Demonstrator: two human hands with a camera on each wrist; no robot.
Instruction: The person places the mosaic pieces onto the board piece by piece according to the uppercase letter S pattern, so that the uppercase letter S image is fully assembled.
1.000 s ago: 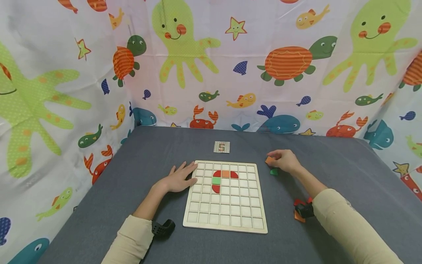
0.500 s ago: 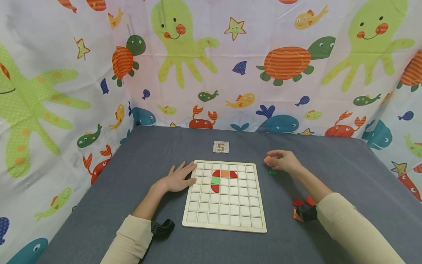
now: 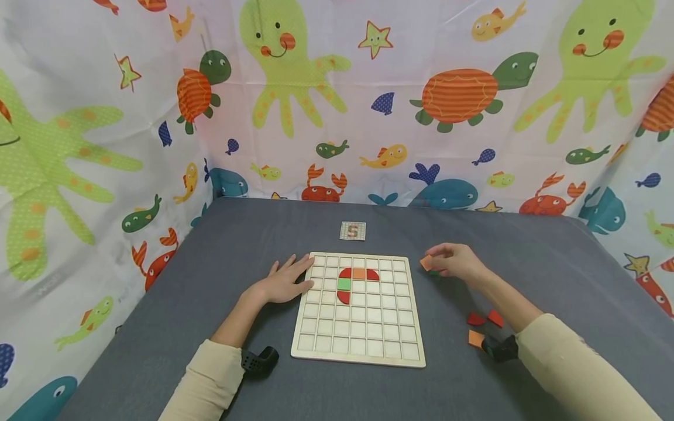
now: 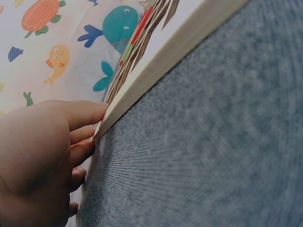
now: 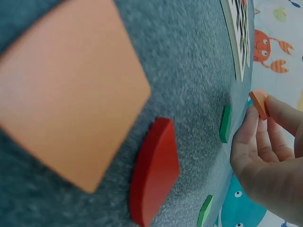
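Note:
My right hand [image 3: 459, 261] pinches an orange square tile [image 5: 259, 105] between thumb and fingers, to the right of a wooden grid board [image 3: 358, 360]. A green piece [image 5: 226, 124] lies on the cloth near those fingers, mostly covered by the hand in the head view. My left hand [image 3: 281, 283] rests at the board's upper left edge, its fingers extended and spread, fingertips on the rim. In the board's upper cells sit an orange square [image 3: 359, 273], a green square [image 3: 344, 284] and several red rounded pieces [image 3: 372, 274].
Beyond the board lies a small card [image 3: 353, 231] with an S-shaped pattern on a grid. Near the right wrist lie another orange square [image 3: 475, 338] and two red pieces [image 3: 476, 318]. A second green piece [image 5: 205, 210] shows in the right wrist view. A printed curtain [image 3: 337, 105] hangs behind the table.
My right hand stays beside the board, tilting the orange tile slightly. Its wrist has shifted right, uncovering more of the loose red and orange pieces. The left hand keeps its place.

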